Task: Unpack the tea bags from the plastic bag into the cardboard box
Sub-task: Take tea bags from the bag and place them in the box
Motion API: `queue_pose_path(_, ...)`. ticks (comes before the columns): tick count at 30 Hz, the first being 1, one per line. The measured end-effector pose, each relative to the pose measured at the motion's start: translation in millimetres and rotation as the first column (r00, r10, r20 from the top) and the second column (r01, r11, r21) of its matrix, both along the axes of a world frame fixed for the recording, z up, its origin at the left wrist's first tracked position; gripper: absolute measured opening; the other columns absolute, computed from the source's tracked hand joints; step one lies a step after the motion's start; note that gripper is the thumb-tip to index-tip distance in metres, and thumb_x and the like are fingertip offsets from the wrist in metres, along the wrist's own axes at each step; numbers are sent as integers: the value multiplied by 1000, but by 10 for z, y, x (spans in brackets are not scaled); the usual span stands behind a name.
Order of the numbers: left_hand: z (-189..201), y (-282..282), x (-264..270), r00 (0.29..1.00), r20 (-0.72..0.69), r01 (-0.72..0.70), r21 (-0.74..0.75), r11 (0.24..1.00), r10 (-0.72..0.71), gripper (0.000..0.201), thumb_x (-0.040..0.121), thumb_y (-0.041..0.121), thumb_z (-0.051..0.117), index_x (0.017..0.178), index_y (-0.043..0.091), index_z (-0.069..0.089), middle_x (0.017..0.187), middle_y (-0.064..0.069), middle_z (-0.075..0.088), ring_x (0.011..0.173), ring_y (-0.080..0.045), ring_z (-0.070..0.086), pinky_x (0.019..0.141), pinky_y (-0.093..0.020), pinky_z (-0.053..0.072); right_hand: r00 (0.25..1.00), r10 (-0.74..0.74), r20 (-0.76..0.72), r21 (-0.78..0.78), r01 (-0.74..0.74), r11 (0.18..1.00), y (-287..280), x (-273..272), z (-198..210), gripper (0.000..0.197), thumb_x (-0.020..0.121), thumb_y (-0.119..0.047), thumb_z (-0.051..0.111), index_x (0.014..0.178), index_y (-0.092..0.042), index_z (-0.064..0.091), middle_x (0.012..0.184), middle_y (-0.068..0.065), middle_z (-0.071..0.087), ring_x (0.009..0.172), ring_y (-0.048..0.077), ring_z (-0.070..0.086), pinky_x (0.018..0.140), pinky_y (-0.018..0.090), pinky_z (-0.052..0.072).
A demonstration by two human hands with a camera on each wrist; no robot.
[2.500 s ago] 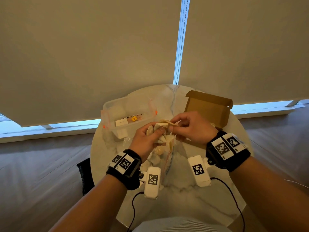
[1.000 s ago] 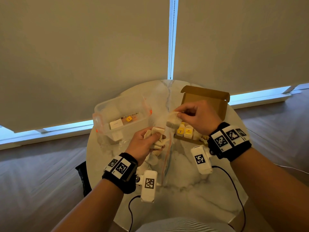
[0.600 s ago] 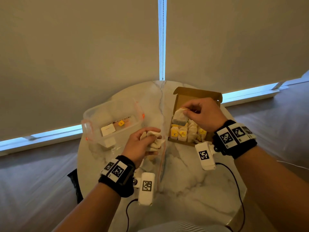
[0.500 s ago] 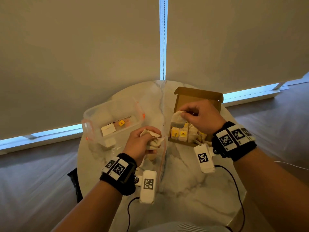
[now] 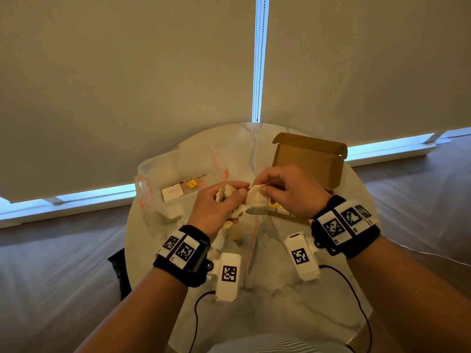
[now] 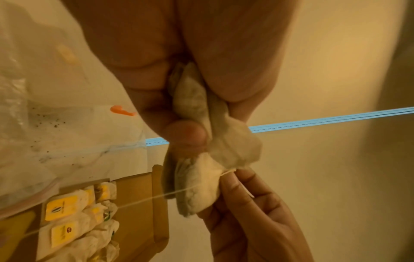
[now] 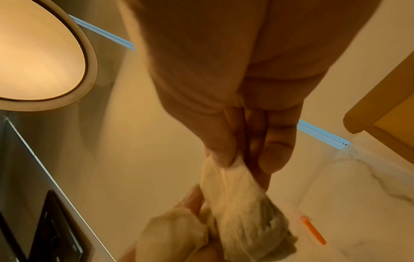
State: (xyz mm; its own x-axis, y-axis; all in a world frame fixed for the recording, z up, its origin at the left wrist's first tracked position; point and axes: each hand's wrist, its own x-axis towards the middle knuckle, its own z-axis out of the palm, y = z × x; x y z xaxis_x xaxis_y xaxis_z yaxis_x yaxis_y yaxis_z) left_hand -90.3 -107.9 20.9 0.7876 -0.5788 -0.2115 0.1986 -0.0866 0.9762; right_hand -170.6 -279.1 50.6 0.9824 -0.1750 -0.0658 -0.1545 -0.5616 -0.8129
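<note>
Two hands meet above the desk (image 5: 254,309): my left hand (image 5: 216,207) clutches several tea bags (image 5: 230,200); my right hand (image 5: 288,192) pinches one tea bag (image 5: 257,202), near one cardboard box (image 5: 309,161); one plastic bag (image 5: 251,247) lies beneath.

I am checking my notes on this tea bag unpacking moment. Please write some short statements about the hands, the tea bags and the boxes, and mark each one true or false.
1. The left hand holds a bunch of tea bags. True.
2. The right hand is empty. False: it pinches one tea bag by its top, next to the left hand's bunch.
3. The cardboard box is closed. False: its lid stands open.
4. Tea bags with yellow tags already lie in the cardboard box. True.
5. The clear plastic container sits on the right of the cardboard box. False: it sits on its left.
</note>
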Motion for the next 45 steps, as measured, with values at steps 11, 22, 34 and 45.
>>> queue_pose_path(11, 24, 91, -6, 991, 132, -31, 86, 996, 19, 10, 84, 11, 75, 78, 20, 74, 71, -11, 65, 59, -18, 57, 47, -27, 50, 997, -68, 30, 113, 65, 992, 74, -47, -2, 10, 90, -5, 62, 93, -11, 70, 81, 4, 71, 71, 16, 68, 66, 26, 57)
queue_pose_path(22, 143, 315, 88, 952, 306, -42, 75, 996, 17, 26, 90, -5, 58, 74, 14, 66, 72, -1, 66, 47, -16, 50, 39, -24, 41, 980, -179, 84, 167, 163, 972, 1, -67, 2, 11, 89, -5, 63, 92, -13, 70, 85, 2, 71, 76, 13, 68, 70, 33, 59)
queue_pose_path(34, 276, 105, 86, 919, 380, 38, 181, 983, -106, 15, 82, 17, 77, 97, 13, 78, 79, 2, 74, 55, 3, 59, 48, -11, 42, 986, -139, 95, 181, 120, 976, 95, 19, 48, 13, 86, -7, 67, 94, -7, 57, 70, 9, 70, 62, 20, 62, 60, 21, 50)
queue_pose_path(45, 395, -3, 155, 898, 432, 24, 147, 989, -86, 10, 84, 13, 75, 93, 12, 78, 85, 0, 75, 51, 6, 58, 51, -6, 40, 995, 31, -94, 119, -20, 993, 98, -76, -587, 33, 77, -22, 79, 108, -24, 72, 109, -10, 70, 101, 6, 63, 89, 42, 53)
